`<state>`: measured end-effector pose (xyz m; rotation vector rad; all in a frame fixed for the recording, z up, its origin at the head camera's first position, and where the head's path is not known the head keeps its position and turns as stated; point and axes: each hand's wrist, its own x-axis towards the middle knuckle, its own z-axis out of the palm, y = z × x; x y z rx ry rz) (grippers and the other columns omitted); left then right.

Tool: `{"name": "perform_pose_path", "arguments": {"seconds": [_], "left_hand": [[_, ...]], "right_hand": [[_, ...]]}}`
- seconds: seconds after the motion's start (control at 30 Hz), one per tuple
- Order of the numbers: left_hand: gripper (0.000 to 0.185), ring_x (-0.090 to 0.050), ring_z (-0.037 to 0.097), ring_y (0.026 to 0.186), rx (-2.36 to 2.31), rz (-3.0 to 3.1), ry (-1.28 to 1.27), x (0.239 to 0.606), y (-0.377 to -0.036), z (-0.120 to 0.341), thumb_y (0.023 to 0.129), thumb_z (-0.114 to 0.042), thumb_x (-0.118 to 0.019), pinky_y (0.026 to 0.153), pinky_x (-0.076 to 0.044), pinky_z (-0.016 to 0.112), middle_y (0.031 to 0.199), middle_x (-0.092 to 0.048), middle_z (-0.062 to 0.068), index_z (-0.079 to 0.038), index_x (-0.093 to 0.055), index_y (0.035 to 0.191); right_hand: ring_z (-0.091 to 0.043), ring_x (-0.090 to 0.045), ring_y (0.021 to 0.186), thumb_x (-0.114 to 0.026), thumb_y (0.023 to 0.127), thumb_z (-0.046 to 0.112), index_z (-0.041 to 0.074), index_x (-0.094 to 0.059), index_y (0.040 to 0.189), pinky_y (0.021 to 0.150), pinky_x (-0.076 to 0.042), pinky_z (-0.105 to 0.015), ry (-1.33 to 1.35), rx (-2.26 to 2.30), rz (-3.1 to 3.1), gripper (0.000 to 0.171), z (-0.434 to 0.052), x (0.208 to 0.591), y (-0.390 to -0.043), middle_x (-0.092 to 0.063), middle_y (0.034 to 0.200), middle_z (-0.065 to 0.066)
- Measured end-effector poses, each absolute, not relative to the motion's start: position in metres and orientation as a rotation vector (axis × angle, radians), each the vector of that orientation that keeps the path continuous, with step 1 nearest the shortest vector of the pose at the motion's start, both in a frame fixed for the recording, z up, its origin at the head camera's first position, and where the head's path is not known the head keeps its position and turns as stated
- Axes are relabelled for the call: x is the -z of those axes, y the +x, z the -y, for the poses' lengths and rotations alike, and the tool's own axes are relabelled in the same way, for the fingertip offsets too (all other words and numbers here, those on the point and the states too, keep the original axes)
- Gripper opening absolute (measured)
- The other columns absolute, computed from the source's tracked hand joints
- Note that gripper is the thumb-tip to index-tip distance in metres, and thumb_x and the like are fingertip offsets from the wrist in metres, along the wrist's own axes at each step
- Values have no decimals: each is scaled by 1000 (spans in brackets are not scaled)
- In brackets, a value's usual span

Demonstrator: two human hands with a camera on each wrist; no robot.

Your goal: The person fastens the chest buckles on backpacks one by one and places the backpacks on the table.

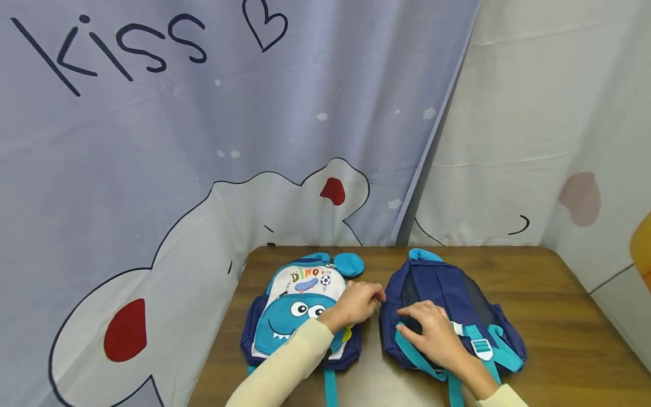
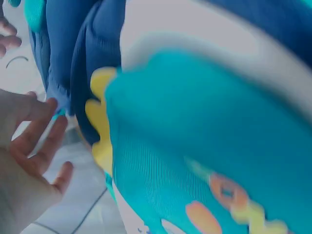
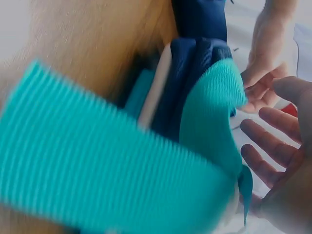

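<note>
On the wooden desk (image 1: 559,316), two small backpacks are laid flat side by side, with a narrow strip of bare wood left between them. Toward the left edge, the dinosaur backpack (image 1: 297,316) is seen face up, its printed front and teal pocket showing, and its navy side reaches almost to the desk's left edge. Just beside it, the navy backpack (image 1: 447,294) is laid face down, its teal straps (image 1: 480,345) trailing toward the near edge. The left hand (image 1: 356,302) is rested on the right side of the dinosaur backpack, its fingers loosely extended toward the gap, and nothing is gripped by it; in the left wrist view the palm (image 2: 24,146) is shown open beside the navy edge. The right hand (image 1: 432,330) is laid flat on the lower back panel of the navy backpack, fingers spread and relaxed over a strap, with nothing clasped. A wide stretch of open wood is left to the right of the navy backpack, and a narrower band behind both bags, up to the printed curtain (image 1: 203,141) hung along the desk's far and left sides.
</note>
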<state>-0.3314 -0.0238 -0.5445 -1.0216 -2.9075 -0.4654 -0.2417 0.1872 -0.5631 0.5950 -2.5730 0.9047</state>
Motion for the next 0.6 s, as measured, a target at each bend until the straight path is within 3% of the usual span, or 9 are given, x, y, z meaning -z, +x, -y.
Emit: {"name": "perform_pose_path", "arguments": {"seconds": [0.2,0.43,0.6], "left_hand": [[32,-61,11,108,443,3061,-985,538,-339,41,88,-1,-58,98,-42,45,107,-70,-13,-24,-69,108],[36,-62,15,110,318,3140,-945,537,-351,59,86,2,-60,102,-41,51,108,-71,-10,-23,-69,110],[40,-61,20,112,259,3154,-933,534,-359,72,86,5,-58,103,-42,52,112,-71,-5,-19,-69,115]], "right_hand": [[-12,-56,107,-78,83,32,27,-71,110,89,-42,-44,596,-958,2607,28,-169,566,-240,-67,109,14],[-22,-52,127,-67,90,46,28,-60,128,96,-48,-45,599,-1083,2670,43,-158,566,-242,-57,137,-3],[-20,-50,131,-63,90,53,28,-53,138,100,-47,-43,591,-1143,2689,55,-149,569,-242,-52,143,1]]}}
